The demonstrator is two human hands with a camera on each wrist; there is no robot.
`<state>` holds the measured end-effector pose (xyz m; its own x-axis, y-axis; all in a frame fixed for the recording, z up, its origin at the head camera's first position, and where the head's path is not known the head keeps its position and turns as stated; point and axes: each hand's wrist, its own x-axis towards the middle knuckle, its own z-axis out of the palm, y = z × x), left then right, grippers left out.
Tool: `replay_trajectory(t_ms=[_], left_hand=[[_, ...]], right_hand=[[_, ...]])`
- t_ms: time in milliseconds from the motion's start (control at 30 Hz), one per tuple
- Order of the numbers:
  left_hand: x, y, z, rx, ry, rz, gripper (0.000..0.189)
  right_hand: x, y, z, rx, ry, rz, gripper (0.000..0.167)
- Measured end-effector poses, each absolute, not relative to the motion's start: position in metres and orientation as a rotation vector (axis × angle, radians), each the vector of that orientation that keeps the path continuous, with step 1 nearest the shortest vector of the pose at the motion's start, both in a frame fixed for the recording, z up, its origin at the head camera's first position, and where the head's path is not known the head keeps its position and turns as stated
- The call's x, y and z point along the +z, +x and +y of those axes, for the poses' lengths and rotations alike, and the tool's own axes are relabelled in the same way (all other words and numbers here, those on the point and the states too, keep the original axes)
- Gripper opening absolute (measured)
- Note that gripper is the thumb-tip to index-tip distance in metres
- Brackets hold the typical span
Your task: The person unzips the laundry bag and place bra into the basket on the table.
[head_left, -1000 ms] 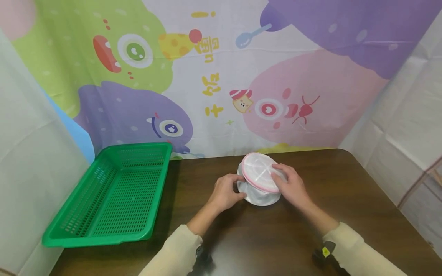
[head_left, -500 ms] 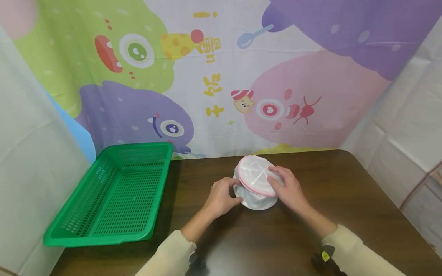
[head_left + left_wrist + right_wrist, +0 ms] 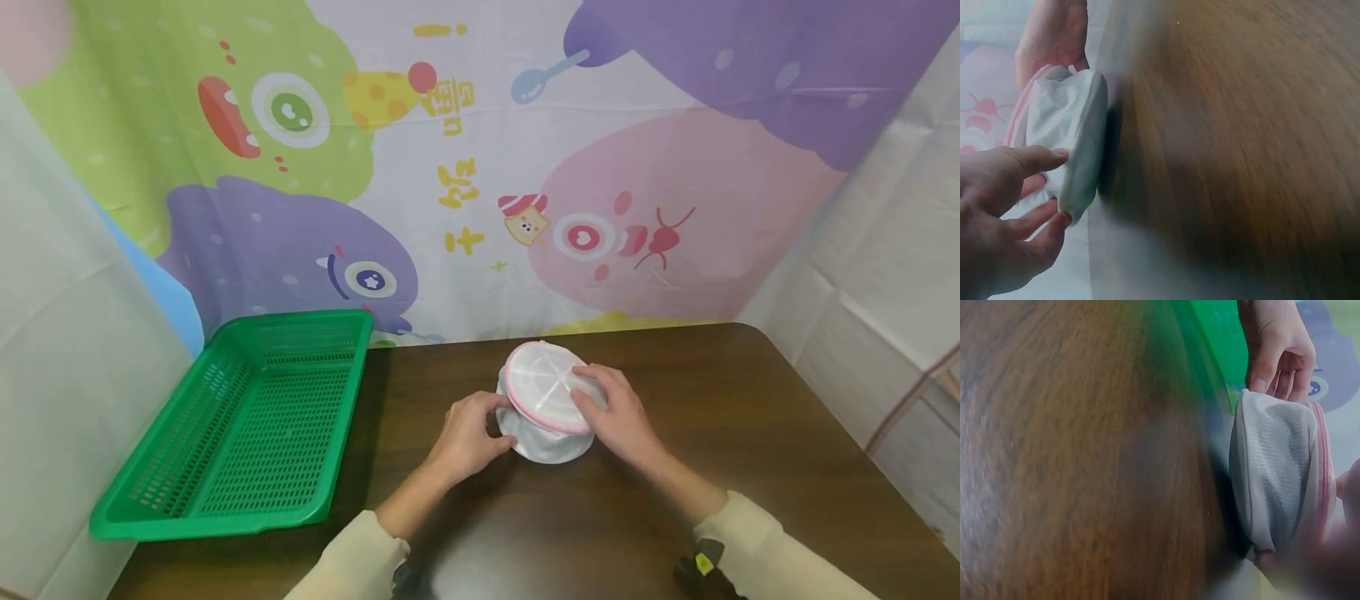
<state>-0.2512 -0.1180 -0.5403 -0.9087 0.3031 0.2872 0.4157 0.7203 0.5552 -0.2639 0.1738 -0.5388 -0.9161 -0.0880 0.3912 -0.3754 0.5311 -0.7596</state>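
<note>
A round white mesh laundry bag (image 3: pixel 546 379) with a pink zip edge stands on the brown table (image 3: pixel 570 533), its upper disc tilted over the base. On its left side my left hand (image 3: pixel 467 442) holds the bag, thumb low near the base and fingers at the upper rim. My right hand (image 3: pixel 621 421) grips the right side, with fingers lying on top of the disc. From the left wrist, the bag's mesh wall (image 3: pixel 1060 115) shows between thumb and fingers. The pink zip (image 3: pixel 1324 462) runs along the upper rim in the right wrist view, where the near hand is blurred.
A green plastic basket (image 3: pixel 210 527) with slotted walls stands on the left of the table, with nothing seen inside. Behind the table hangs a cloth printed with cartoon monsters (image 3: pixel 465 300). Pale sheets (image 3: pixel 877 275) enclose both sides.
Both hands have shifted the laundry bag a little to the left and towards the person. Their hold on it looks the same, and the basket has stayed put.
</note>
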Motion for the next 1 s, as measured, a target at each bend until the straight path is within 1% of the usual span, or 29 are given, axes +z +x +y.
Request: replay_trajectory(t_ms=[133,167,300,433,533,700,767,833,933,1000], left_hand=[[-0.538,-0.246,-0.124,-0.955,-0.604,-2.738,0.047],[-0.549,-0.251,-0.125,-0.976,-0.590,-2.741,0.047],[-0.543,-0.242,-0.131,-0.977,-0.589,-2.745,0.046],[-0.530,-0.229,-0.135,-1.003,-0.616,-2.711,0.047],[-0.525,-0.223,-0.138,-1.009,-0.621,-2.701,0.048],[-0.543,-0.232,-0.143,-0.990,-0.568,-2.722,0.054],[-0.543,-0.230,-0.144,-0.997,-0.575,-2.711,0.054],[-0.528,-0.221,-0.141,-1.023,-0.581,-2.707,0.052],[-0.491,-0.199,-0.133,-1.053,-0.534,-2.733,0.044],[-0.472,-0.188,-0.129,-1.074,-0.476,-2.762,0.038]], right_hand=[[-0.549,-0.268,0.172,1.290,0.365,-2.517,0.041],[-0.552,-0.269,0.172,1.295,0.374,-2.525,0.042],[-0.563,-0.273,0.172,1.301,0.377,-2.541,0.040],[-0.566,-0.270,0.168,1.308,0.398,-2.524,0.039],[-0.556,-0.261,0.161,1.279,0.417,-2.526,0.040],[-0.508,-0.231,0.147,1.351,0.420,-2.549,0.041],[-0.489,-0.220,0.142,1.395,0.405,-2.570,0.041],[-0.481,-0.215,0.140,1.399,0.381,-2.600,0.041],[-0.478,-0.214,0.139,1.396,0.363,-2.636,0.041],[-0.496,-0.225,0.144,1.370,0.373,-2.635,0.042]])
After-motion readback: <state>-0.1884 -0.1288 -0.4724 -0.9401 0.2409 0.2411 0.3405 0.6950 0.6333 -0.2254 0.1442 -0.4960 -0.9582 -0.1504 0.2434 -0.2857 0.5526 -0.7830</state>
